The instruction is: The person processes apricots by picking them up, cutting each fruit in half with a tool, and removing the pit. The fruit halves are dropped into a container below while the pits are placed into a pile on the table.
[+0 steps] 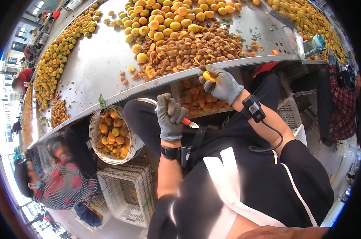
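My left hand (170, 117), in a grey glove, is closed around a red-handled knife (186, 121). Its pale rounded end sticks out on the right side of the fist. A thin curved strip shows on the other side, partly hidden by my fingers. My right hand (222, 84), also gloved, pinches a yellow-orange apricot (209, 77) just in front of the table edge. Behind it on the metal table lie a heap of brown apricot stones (204, 46) and whole apricots (164, 24). Below my hands, a crate of split apricots (194, 95) is partly covered by the right hand.
A white bucket (93, 137) of apricots stands left of my knee, beside a pale plastic crate (126, 199). The metal table (85, 59) runs across the front. Co-workers sit at left (65, 183) and right (341, 107). A teal bottle (314, 46) lies on the table.
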A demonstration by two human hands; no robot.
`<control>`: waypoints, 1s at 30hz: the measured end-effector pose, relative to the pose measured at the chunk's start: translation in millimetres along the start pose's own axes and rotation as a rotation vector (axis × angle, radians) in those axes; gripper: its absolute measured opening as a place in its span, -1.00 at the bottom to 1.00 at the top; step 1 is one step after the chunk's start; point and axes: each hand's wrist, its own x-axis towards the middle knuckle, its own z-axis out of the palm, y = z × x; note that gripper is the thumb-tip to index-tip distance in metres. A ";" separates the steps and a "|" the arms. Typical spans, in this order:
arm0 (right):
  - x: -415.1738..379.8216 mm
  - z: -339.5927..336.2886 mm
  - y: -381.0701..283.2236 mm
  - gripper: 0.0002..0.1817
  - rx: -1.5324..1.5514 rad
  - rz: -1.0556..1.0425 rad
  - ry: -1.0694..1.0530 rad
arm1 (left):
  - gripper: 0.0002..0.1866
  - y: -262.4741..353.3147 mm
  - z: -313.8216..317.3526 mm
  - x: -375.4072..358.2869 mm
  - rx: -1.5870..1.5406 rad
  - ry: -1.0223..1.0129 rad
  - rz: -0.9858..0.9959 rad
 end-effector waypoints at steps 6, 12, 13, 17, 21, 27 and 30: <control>-2.7 -0.5 -5.7 -0.73 -0.197 -0.086 0.015 | -0.67 10.4 -15.4 2.6 -0.077 0.014 -0.008; -4.2 -43.3 22.0 -0.67 -1.144 -0.228 0.239 | -0.68 9.6 -14.8 5.4 -0.005 0.024 -0.012; -3.1 -43.7 22.6 -0.68 -1.312 -0.295 0.277 | -0.68 8.9 -15.7 5.4 -0.007 0.015 -0.013; -4.1 10.8 -20.3 -0.76 -0.948 -0.217 0.008 | -0.71 4.9 -15.3 4.6 0.104 0.047 -0.027; 58.3 45.0 -86.6 -0.74 -1.396 -0.665 0.108 | -0.75 -3.1 -11.2 8.4 0.246 0.089 -0.091; 145.4 40.9 -142.2 -0.42 -2.491 -0.410 0.473 | -0.85 -16.7 -7.0 11.4 0.658 0.156 -0.246; 151.6 42.3 -145.9 -0.44 -2.493 -0.486 0.514 | -0.88 -18.3 -6.1 11.9 0.724 0.155 -0.330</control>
